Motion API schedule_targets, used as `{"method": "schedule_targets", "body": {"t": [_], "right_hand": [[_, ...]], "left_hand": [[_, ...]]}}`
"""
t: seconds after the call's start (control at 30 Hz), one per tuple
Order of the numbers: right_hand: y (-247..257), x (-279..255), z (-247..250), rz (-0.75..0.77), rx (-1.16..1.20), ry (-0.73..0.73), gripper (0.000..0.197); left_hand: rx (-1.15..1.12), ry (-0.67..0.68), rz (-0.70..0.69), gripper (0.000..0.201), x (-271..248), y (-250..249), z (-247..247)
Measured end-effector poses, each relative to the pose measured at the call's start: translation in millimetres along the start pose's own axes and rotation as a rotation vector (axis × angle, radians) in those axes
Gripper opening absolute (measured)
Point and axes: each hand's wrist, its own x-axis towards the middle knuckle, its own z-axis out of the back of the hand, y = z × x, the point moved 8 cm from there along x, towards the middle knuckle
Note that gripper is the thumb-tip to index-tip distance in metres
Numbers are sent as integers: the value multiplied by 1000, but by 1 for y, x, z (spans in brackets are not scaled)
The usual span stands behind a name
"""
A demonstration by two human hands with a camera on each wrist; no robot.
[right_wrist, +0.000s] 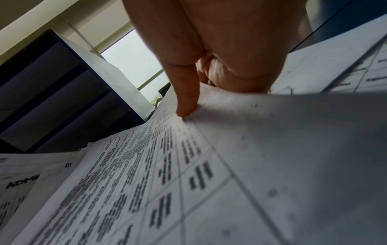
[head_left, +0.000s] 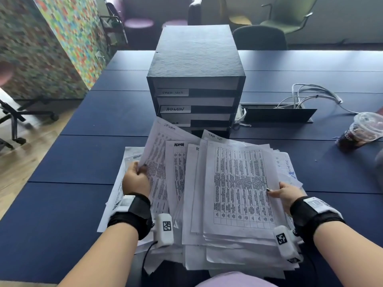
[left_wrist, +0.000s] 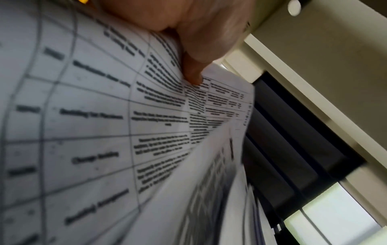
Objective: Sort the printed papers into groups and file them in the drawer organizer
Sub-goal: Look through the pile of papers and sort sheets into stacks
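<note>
A loose heap of printed papers (head_left: 217, 241) with tables lies on the dark blue table's near edge; some sheets carry handwritten "ADMIN" or "TASK LIST". My left hand (head_left: 135, 179) pinches the left edge of a raised sheet (head_left: 157, 162), whose grid fills the left wrist view (left_wrist: 94, 132). My right hand (head_left: 287, 193) grips the right edge of the top table sheet (head_left: 241, 187), thumb on top (right_wrist: 186, 99). Behind the heap stands the black drawer organizer (head_left: 196, 59), its drawers labelled "TASK LIST" (head_left: 173, 92) and "ADMIN" (head_left: 175, 109); lower labels are hidden by paper.
A plastic cup with a dark drink (head_left: 361, 131) stands at the right. White cables (head_left: 310, 96) come out of a cable hatch (head_left: 277, 114) right of the organizer. Chairs (head_left: 290, 15) stand beyond the table, and a colourful partition (head_left: 68, 34) at left.
</note>
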Motion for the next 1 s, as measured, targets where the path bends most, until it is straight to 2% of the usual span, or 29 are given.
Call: {"method": "schedule_targets", "body": {"t": [0.17, 0.4, 0.53, 0.63, 0.73, 0.93, 1.0], "right_hand": [[5, -6, -3, 20, 81, 10, 31], [12, -17, 1, 99, 277, 17, 35], [5, -17, 18, 77, 380, -15, 32], [4, -22, 29, 76, 489, -4, 35], [9, -30, 35, 82, 611, 26, 29], [30, -49, 23, 108, 656, 156, 32], [33, -50, 16, 94, 613, 161, 30]], "left_hand": [[-116, -50, -75, 17, 12, -14, 31], [-148, -293, -359, 14, 16, -113, 89], [-244, -350, -419, 16, 7, -147, 99], [-225, -299, -405, 11, 4, -145, 85], [-180, -201, -301, 7, 9, -113, 55], [-152, 109, -60, 11, -2, -49, -15], [-86, 279, 34, 13, -15, -34, -43]]}}
